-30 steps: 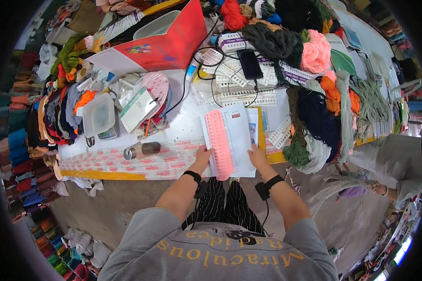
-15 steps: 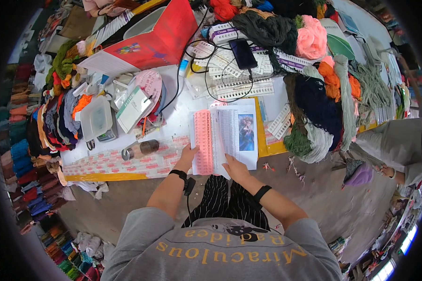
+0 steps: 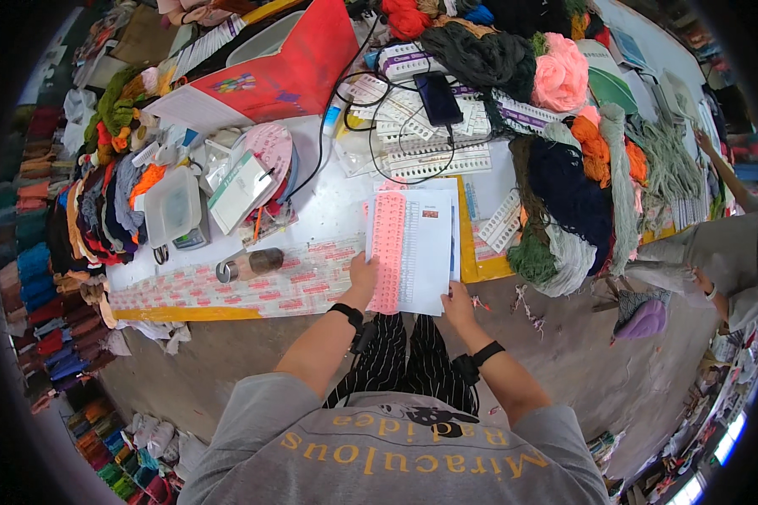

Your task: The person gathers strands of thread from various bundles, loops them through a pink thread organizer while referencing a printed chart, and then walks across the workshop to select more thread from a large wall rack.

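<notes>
A thin stack of white printed sheets lies at the table's front edge, in front of me. Along its left side runs a pink card strip with rows of holes. My left hand is closed on the left edge of the strip and sheets, its fingers partly hidden. At the lower right corner of the sheets, my right hand pinches the paper edge. The top sheet bears a printed table column and a small picture. Just behind the stack, part of another pink card shows.
A cut plastic bottle-like cylinder lies left. Behind are a phone with cables, white perforated cards and an open red folder. Yarn hanks crowd the right. Another person's hand is at far right.
The strip and sheets have moved right. The sheet with the large coloured picture is now covered by one with a small picture. My right hand has shifted right to the sheets' corner.
</notes>
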Demonstrator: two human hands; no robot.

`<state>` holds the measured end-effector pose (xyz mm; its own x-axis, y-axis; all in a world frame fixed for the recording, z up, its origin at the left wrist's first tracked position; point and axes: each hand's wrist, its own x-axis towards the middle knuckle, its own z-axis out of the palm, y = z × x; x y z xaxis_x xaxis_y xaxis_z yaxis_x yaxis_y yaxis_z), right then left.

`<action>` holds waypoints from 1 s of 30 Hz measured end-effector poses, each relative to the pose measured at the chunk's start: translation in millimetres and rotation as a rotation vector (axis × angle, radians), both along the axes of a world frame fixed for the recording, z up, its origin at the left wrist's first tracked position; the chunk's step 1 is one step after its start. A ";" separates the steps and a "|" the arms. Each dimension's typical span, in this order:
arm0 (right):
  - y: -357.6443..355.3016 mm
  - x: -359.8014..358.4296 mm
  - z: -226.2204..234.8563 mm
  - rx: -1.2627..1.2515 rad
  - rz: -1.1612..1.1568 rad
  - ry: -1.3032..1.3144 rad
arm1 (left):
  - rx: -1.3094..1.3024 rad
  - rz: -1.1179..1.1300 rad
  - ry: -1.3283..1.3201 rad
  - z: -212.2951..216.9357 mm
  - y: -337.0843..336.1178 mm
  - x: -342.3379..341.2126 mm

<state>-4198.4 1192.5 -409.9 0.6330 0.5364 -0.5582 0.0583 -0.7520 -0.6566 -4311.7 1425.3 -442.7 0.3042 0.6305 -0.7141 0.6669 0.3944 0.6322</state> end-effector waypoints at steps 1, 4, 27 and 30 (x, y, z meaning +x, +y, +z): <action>-0.6 -0.4 1.2 0.002 -0.067 0.023 | 0.140 -0.043 0.080 -9.9 -4.5 0.0; -1.2 -3.2 -2.8 -0.043 -0.093 -0.097 | 0.678 -0.192 0.225 -13.7 -20.1 7.6; -0.5 13.9 -17.5 0.028 -0.239 -0.063 | 0.263 -0.228 0.067 1.9 -11.2 33.0; -6.3 13.2 -26.8 0.077 -0.296 -0.019 | 0.292 -0.315 0.099 9.8 -14.8 46.0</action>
<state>-4185.2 1186.2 -436.7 0.7781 0.3676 -0.5094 -0.1427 -0.6862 -0.7132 -4265.7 1410.5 -432.9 0.4526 0.6978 -0.5552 0.7890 -0.0234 0.6139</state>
